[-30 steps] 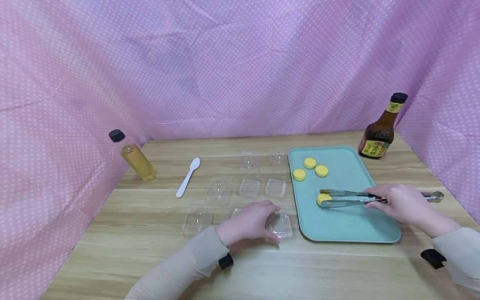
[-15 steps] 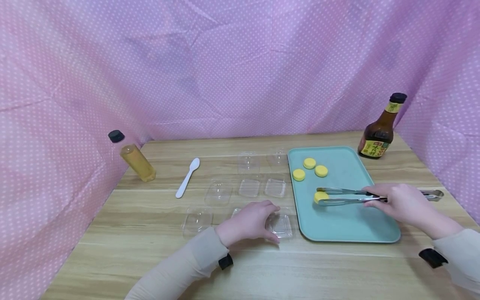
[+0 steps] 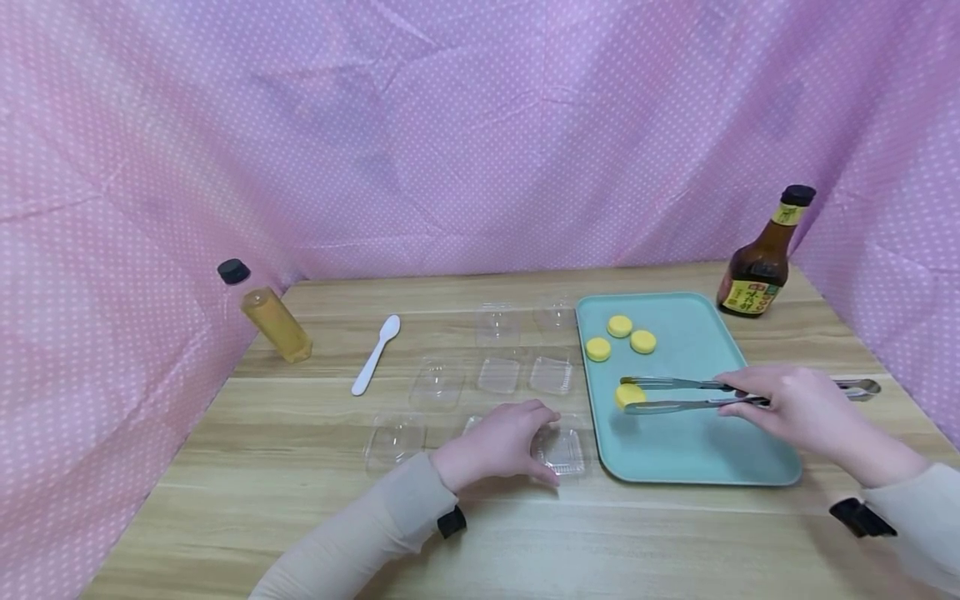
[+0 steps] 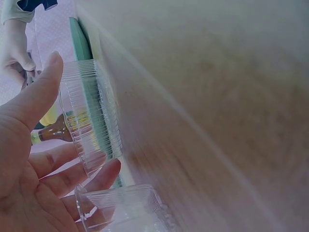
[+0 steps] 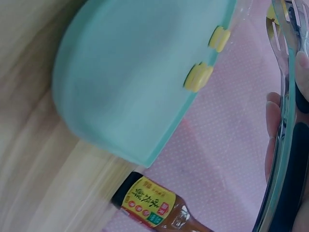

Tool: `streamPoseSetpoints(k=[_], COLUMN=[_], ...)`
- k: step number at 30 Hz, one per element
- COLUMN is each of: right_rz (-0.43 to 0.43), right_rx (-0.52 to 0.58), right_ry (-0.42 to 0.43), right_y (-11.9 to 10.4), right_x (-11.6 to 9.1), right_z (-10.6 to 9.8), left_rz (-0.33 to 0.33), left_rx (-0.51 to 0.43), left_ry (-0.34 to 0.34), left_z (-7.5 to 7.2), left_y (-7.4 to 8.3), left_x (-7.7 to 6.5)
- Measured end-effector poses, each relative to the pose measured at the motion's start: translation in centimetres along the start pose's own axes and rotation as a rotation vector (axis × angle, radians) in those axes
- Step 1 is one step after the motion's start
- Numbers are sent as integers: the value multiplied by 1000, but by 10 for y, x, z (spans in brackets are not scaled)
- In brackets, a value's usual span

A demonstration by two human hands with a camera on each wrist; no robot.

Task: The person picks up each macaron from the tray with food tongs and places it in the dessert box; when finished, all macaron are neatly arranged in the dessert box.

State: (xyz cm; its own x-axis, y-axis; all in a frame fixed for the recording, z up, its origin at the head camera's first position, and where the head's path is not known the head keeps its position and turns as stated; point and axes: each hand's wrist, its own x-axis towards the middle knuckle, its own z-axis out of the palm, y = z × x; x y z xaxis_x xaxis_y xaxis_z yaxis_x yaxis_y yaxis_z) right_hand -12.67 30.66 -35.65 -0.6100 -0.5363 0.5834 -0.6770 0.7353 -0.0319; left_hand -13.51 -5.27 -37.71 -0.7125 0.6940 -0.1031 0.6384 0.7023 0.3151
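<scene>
My right hand (image 3: 802, 408) grips metal tongs (image 3: 667, 407) over the green tray (image 3: 705, 454). Between the tong tips is a round yellow macaron (image 3: 628, 397), with a shadow on the tray below it. Three more macarons, one of them a macaron (image 3: 619, 326) at the back, lie at the tray's far left. My left hand (image 3: 502, 442) holds a small clear plastic box (image 3: 564, 454) just left of the tray. In the left wrist view, thumb and fingers curve about the ribbed wall of that box (image 4: 87, 106).
Several other clear boxes with hinged lids stand open, among them a clear box (image 3: 551, 376) behind my left hand. A white spoon (image 3: 375, 357) and a bottle of yellow liquid (image 3: 276, 323) are at the left. A brown sauce bottle (image 3: 757, 267) stands behind the tray's right corner.
My right hand has shifted slightly left, carrying the tongs and the pinched macaron toward the tray's left edge. The left hand has stayed in place at the box.
</scene>
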Motion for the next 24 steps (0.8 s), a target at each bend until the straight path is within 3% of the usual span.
streamPoseSetpoints(k=[11, 24], right_rz=[-38, -100], right_rx=[58, 103], right_ry=[12, 22], right_y=[-11, -34], right_x=[8, 19], right_z=[4, 12], left_rz=[-10, 6], left_rx=[-40, -1], left_ry=[-10, 10], left_z=[-1, 1], left_y=[-1, -3], left_x=[2, 3])
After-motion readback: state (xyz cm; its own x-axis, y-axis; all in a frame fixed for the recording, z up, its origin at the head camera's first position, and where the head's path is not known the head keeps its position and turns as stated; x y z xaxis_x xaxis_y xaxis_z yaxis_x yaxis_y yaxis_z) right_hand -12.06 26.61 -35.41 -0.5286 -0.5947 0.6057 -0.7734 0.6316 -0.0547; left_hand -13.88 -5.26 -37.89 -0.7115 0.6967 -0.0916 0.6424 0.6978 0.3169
